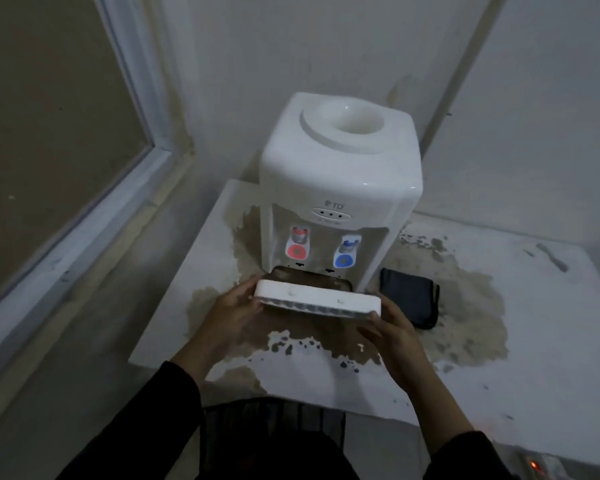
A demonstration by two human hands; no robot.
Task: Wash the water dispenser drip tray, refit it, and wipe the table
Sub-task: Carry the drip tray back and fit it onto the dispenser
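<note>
A white water dispenser (340,174) stands on a white table (541,341) in a room corner, with a red tap on the left and a blue tap on the right. Its tray slot (312,277) at the bottom front is dark and bare. I hold the white drip tray (317,299) just in front of that slot, tilted so its grille faces me. My left hand (234,315) grips the tray's left end and my right hand (392,332) grips its right end. Brown stains (465,306) cover the table around the dispenser.
A folded dark cloth (409,297) lies on the table right of the dispenser. Walls close in behind and on the right; a framed panel (66,140) fills the left. A power strip with a lit red switch (534,465) sits at the bottom right.
</note>
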